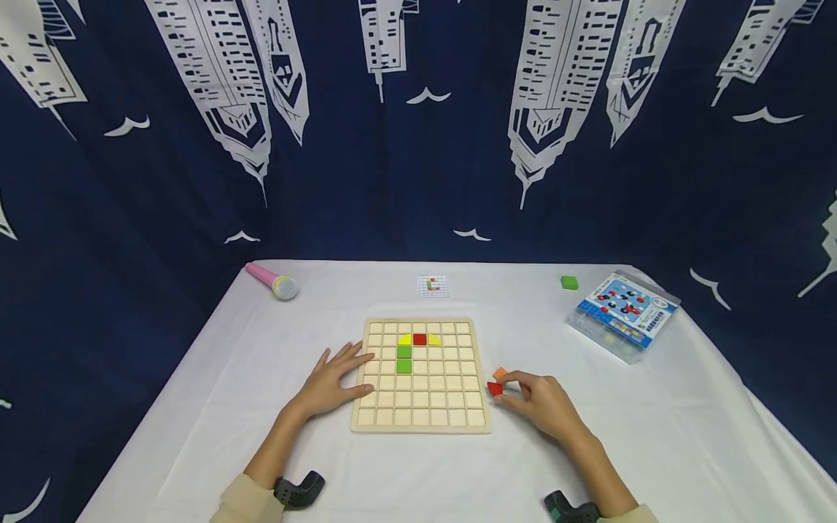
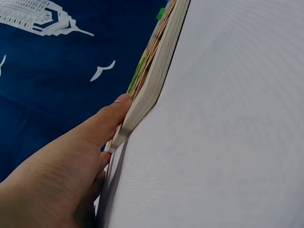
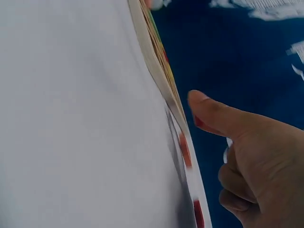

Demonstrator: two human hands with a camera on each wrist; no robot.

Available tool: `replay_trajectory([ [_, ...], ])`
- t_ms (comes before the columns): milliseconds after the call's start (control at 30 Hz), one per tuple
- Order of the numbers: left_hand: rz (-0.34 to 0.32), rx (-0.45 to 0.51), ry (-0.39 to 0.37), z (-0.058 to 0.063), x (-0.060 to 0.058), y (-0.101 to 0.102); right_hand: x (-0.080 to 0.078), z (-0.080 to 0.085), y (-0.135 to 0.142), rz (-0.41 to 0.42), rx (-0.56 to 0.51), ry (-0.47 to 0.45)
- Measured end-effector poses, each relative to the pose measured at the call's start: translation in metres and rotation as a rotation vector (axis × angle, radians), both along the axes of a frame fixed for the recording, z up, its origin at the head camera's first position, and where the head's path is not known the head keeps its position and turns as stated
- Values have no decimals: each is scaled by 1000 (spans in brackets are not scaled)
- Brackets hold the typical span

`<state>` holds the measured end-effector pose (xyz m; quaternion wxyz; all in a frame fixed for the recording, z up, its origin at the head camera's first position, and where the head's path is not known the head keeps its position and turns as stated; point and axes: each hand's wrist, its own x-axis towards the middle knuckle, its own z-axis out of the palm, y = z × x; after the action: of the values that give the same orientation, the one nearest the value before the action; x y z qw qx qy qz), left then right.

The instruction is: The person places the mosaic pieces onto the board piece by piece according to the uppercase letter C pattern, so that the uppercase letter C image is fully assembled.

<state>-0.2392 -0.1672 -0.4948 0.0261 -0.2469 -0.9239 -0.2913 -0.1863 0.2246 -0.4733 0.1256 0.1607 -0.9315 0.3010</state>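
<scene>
A wooden grid board (image 1: pixel 421 426) lies on the white table, with two green squares (image 1: pixel 404 359), a red square (image 1: pixel 420 339) and yellow pieces (image 1: pixel 434 340) in its cells. My left hand (image 1: pixel 333 383) rests at the board's left edge, fingers spread, thumb (image 2: pixel 116 111) touching the rim. To the right of the board, my right hand (image 1: pixel 541 407) pinches a small red piece (image 3: pixel 199 123) between thumb and forefinger, partly hidden by the thumb. Close by on the cloth lie an orange piece (image 1: pixel 500 373) and another red piece (image 3: pixel 198 213).
A small pattern card (image 1: pixel 433 286) lies behind the board. At the back right are a green block (image 1: pixel 569 282) and a clear plastic box (image 1: pixel 624 316) with a blue-and-white label. A pink toy microphone (image 1: pixel 271 280) lies at the back left.
</scene>
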Motion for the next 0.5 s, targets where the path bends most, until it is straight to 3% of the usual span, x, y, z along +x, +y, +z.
replay_trajectory([
  [300, 2, -10, -7, 2, 0, 0, -16, 5, -86, 95, -7, 110],
  [500, 7, -18, -23, 3, 0, 0, -24, -2, -123, 108, 3, 70],
])
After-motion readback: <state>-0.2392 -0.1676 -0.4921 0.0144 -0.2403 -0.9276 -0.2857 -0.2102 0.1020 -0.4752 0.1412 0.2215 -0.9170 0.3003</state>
